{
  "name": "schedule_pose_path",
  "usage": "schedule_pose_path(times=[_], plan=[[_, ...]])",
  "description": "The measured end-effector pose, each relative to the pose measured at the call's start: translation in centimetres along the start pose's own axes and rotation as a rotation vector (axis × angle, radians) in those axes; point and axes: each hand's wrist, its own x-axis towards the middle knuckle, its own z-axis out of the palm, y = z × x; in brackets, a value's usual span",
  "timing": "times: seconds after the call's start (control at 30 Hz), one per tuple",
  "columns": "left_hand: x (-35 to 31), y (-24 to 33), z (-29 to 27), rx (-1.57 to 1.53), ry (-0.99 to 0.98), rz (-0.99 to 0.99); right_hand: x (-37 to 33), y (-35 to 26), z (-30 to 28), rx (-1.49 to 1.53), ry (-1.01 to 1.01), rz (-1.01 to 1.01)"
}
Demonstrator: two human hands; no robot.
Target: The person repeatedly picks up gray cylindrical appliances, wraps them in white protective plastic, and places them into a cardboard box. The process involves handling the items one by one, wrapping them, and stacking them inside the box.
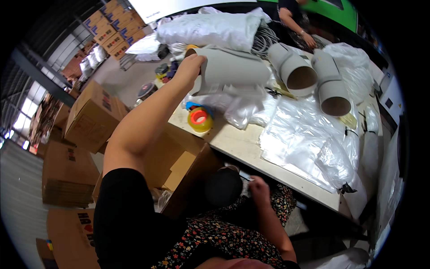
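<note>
Stretched out over the table, my left hand [192, 67] is closed on the left end of a grey curled sheet [235, 69]. Just below that sheet lie some folded clear plastic bags [244, 110]. A roll of yellow tape [199, 120] with an orange core is at the table's near edge. My right hand [260, 190] is low by my lap, below the table edge, fingers curled; whatever they hold, if anything, cannot be made out. Beside it is a black rounded thing [223, 187]. Two grey cardboard-like tubes [331, 83] lie farther right on the table.
An open carton [186, 163] stands against the table, with more cartons [69, 172] to the left. Stacked clear plastic bags [304, 139] cover the table's right part. A large white wrapped bundle [210, 31] lies behind. Another person's arm [298, 27] is across the table.
</note>
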Motion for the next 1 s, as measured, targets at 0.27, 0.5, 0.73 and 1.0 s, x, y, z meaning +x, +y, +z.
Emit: schedule_pose_path(times=[0.27,0.5,0.73,1.0], plan=[[-12.7,3.1,-1.4,0.528,-0.7,0.035,-4.3,0.0,-7.4,0.468,0.668,-0.135],[-14.7,-5.8,12.7,0.693,-0.965,0.504,-11.1,-8.0,-13.0,0.07,0.716,-0.208],[-16.2,-11.0,12.9,0.292,-0.735,0.613,-21.1,-23.3,-24.1,-0.87,0.934,-0.384],[-20.9,-20.1,5.1,-0.388,-0.637,-0.342,-20.0,-26.4,-40.0,-1.239,0.971,0.29]])
